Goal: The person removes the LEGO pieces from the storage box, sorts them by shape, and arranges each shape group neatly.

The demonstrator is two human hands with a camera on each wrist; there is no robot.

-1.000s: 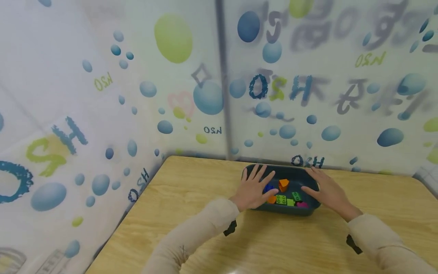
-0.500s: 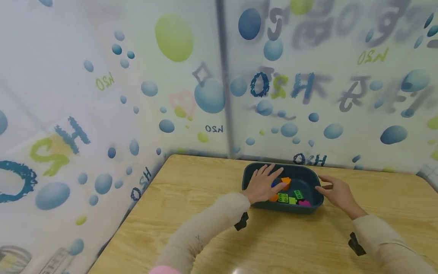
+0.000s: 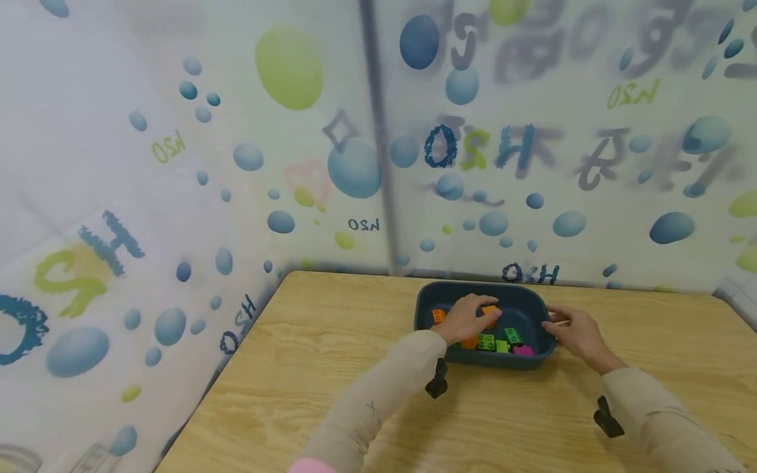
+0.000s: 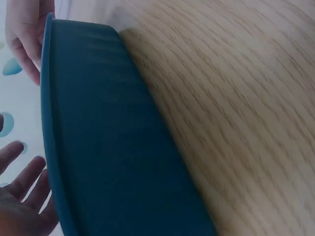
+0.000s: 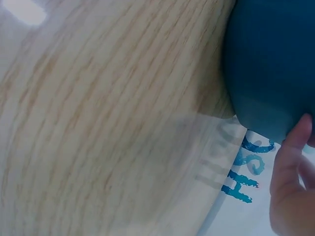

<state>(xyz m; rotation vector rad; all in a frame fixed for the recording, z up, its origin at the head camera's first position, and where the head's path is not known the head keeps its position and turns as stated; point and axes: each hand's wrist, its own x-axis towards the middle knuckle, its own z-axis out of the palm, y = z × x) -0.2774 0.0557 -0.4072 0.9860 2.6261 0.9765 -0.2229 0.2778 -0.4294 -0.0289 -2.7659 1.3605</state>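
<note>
An orange block [image 3: 489, 309] inside the dark tub [image 3: 535, 301] was pinched by the left hand [image 3: 467, 318] (fingertips hidden behind it). The tub's right rim was gripped by the right hand [image 3: 576, 332], curled fingers partly obscured.

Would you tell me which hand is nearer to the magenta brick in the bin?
The right hand, at the bin's right rim, beside the magenta brick. The left hand reaches in farther left.

The head view looks forward and down across the worktop [image 3: 331, 368] at the bin [image 3: 535, 355], with both hands in sight. Each wrist view sits very close to the bin's outer wall [image 4: 108, 147], low over the worktop, with fingers [image 5: 290, 162] at its edge. All three share bin and worktop.
</note>
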